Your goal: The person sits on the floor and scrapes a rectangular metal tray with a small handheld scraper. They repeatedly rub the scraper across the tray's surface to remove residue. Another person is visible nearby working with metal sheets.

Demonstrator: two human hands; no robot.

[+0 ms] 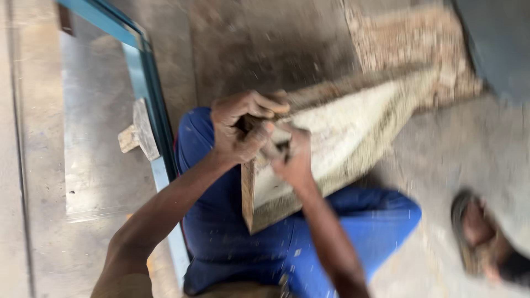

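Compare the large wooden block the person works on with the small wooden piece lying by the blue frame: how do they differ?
The wooden block is far bigger than the small wooden piece. The block rests tilted across the person's blue-clad legs; the piece lies on the floor against the blue frame. The left hand and right hand grip the block's near end; nobody touches the piece. The block's top looks pale and rough. Both appear to be wood.
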